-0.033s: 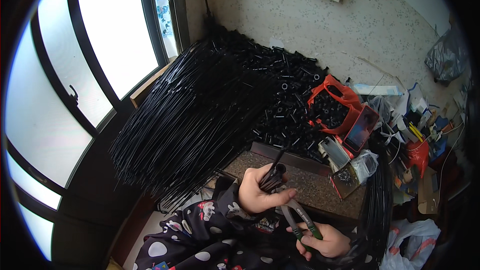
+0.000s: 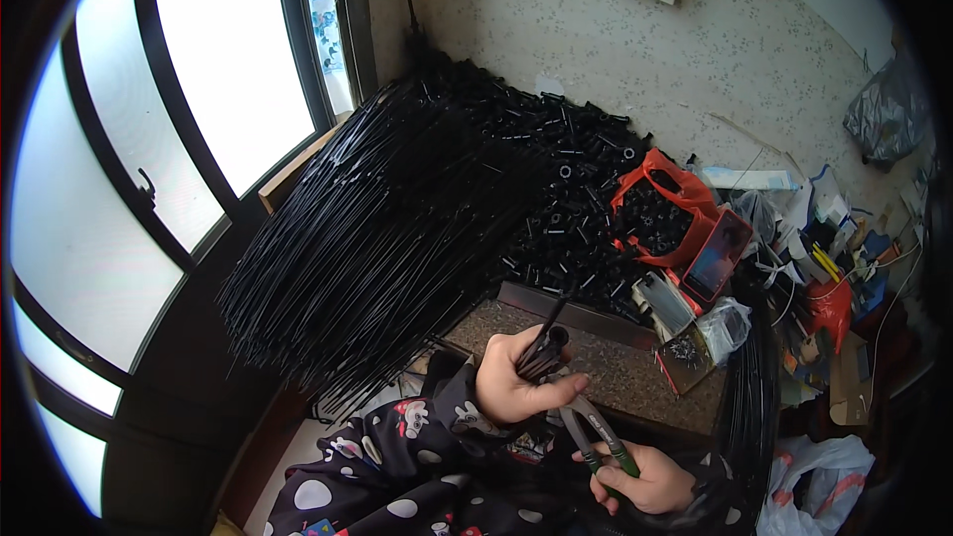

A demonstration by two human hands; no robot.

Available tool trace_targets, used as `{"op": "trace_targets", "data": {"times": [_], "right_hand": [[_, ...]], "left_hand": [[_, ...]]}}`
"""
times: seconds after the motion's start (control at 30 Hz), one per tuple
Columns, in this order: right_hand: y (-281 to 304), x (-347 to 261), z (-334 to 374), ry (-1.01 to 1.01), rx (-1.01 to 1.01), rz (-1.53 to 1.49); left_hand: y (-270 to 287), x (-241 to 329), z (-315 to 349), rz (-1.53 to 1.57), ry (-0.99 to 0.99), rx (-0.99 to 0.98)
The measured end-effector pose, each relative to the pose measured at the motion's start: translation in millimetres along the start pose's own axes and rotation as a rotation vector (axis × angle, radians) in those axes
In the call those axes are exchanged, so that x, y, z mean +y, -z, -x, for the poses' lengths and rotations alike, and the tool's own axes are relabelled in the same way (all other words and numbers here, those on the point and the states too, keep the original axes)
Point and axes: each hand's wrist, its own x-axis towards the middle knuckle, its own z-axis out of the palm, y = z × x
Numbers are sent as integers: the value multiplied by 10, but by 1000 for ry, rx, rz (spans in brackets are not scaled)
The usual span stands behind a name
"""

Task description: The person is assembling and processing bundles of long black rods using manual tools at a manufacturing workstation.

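Observation:
My left hand is closed around a black tubular part; a round hollow end and a thin dark rod stick up out of the fist. Its thumb lies stretched across the top of the pliers. The green-gripped handles of these pliers stand apart, and my right hand is wrapped round them lower down. Around the plier jaws the view is blocked by my left hand, so what they bite on cannot be made out. Both hands are over the near edge of a speckled brown work surface.
A large heap of long thin black rods spreads to the left, beside small black fittings. To the right are a red bag of black parts, a phone, a small tray of metal pins and clutter. Frosted windows line the left.

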Motion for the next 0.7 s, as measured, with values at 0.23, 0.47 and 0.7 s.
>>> {"op": "trace_targets", "data": {"times": [0.23, 0.47, 0.7], "right_hand": [[-167, 183, -132, 370, 427, 577], [-316, 216, -326, 921, 762, 994], [-303, 258, -342, 725, 690, 868]], "left_hand": [[4, 79, -43, 24, 2, 1], [-33, 168, -27, 228, -9, 11], [-68, 177, 25, 184, 2, 46]]}}
